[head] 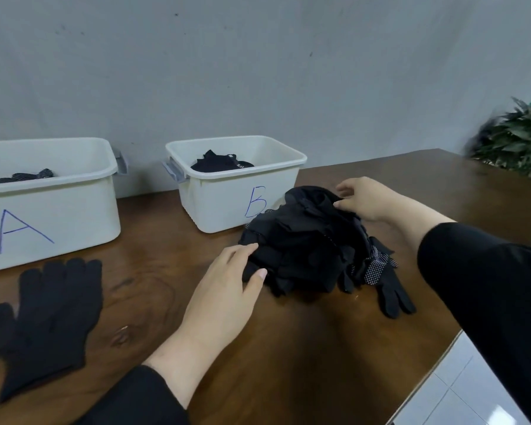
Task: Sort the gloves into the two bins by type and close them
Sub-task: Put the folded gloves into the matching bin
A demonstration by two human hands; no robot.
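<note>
Dark brown wood, glossy and knotted, makes up the bench [288, 348] that carries everything here. Along its far edge, against a grey wall [258, 72], stand two white plastic bins with no lids on them. The bin marked A [59, 207] sits toward the far left corner and has a dotted black glove [25, 176] lying in it; the bin marked B [227, 197] stands near the middle of the far edge and holds a small heap of plain black fabric [221, 162]. Just in front of bin B and touching its front wall lies the pile of black gloves [304, 246], a loose mound with a white-dotted glove [380, 265] showing at its right side and one plain glove's fingers trailing toward the near edge. The left hand [224, 289] rests against the pile's left flank, fingers fairly straight and spread, thumb laid on the cloth, gripping nothing. The right hand [365, 197] reaches in at the top right of the pile, fingers bent, thumb and fingertips pinching a fold of black cloth. Both forearms wear black sleeves. Near the left edge, in front of bin A, a single black knit glove [43, 317] lies flat, fingers pointing toward the bin. A green plant [518, 142] stands at the far right corner, and pale floor tiles [472, 388] show beyond the right edge.
</note>
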